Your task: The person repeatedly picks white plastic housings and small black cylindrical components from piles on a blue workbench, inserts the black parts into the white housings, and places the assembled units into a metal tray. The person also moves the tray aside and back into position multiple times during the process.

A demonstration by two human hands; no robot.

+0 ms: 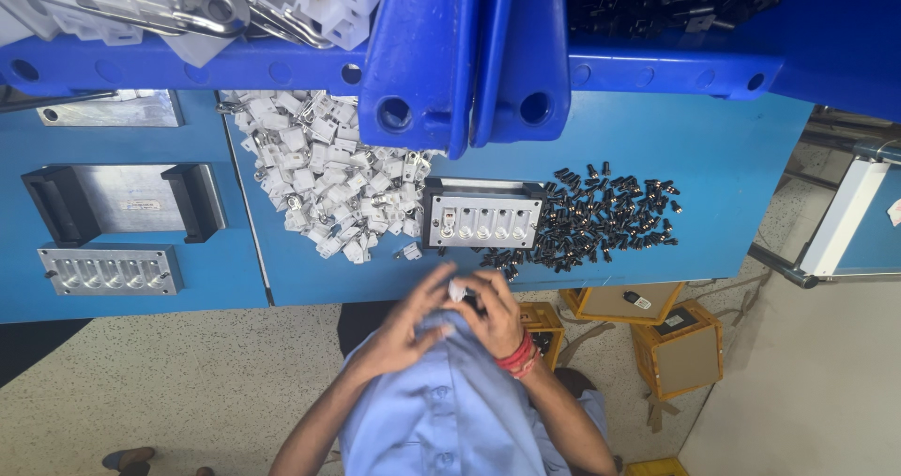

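My left hand (402,333) and my right hand (495,314) meet just in front of the table's near edge, close to my blue shirt. Both pinch a small white plastic part (457,291) between their fingertips. A red thread band is on my right wrist. Just beyond the hands, a metal fixture (483,219) with a row of several slots sits on the blue table (732,166). A heap of white plastic parts (319,171) lies to its left. Small black parts (610,218) are scattered on its right.
Blue bins (465,53) hang over the table's far side, one with white parts, one with black parts. Further metal fixtures (111,269) and a holder (122,199) sit on the left table. Cardboard boxes (678,346) stand on the floor to the right.
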